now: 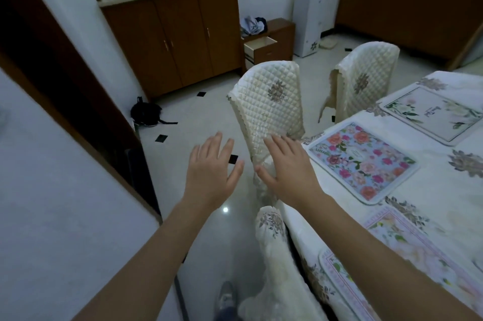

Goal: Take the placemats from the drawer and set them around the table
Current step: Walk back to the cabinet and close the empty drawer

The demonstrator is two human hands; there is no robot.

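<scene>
Three placemats lie on the white flowered tablecloth of the table (444, 177) at the right: a blue one with pink flowers (363, 161), a white one with green leaves (431, 114) behind it, and a pale pink-bordered one (407, 255) nearest me. The small brown cabinet's drawer (260, 45) stands pulled out at the back; its inside is not visible. My left hand (211, 174) and my right hand (287, 171) are stretched out flat in the air over the floor, fingers straight, holding nothing. The right hand is in front of a chair's lower back.
Two chairs with quilted cream covers (271, 106) (366, 80) stand at the table's left side, a third (274, 255) close below me. A brown sideboard (177, 41), a white appliance (309, 15), a black bag (145, 111) on the tiled floor, and a dark door frame (65, 80) at left.
</scene>
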